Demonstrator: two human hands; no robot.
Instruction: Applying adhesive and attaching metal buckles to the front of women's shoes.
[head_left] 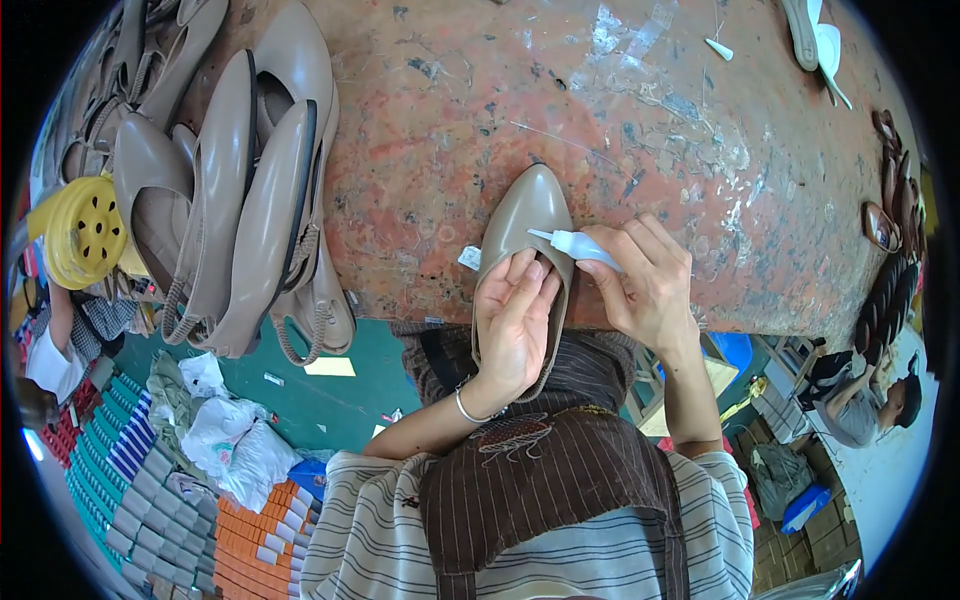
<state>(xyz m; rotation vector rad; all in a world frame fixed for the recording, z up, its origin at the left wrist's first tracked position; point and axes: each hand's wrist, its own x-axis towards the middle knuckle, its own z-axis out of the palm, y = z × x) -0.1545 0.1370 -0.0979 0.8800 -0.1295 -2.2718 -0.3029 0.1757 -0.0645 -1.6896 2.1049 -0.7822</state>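
A taupe, pointed-toe slingback shoe (pixel 535 205) rests at the table's near edge, toe pointing away from me. My left hand (pixel 515 320) grips it, with the fingertips inside its opening and the palm turned up. Closed around a small white squeeze bottle (pixel 590 250), probably glue, is my right hand (pixel 648 280). The bottle's thin nozzle points left, at the shoe's upper near the rim of the opening. I cannot tell whether the tip touches it. A small white label (pixel 469 258) shows beside the shoe's left side.
The worn reddish table (pixel 430 150) carries a heap of similar taupe shoes (pixel 220 200) at the left, next to a round yellow perforated fixture (pixel 86 230). Dark brown braided pieces (pixel 888 290) lie along the right edge. A white cone-shaped tip (pixel 718 48) is farther back. Another person (pixel 865 405) is at lower right.
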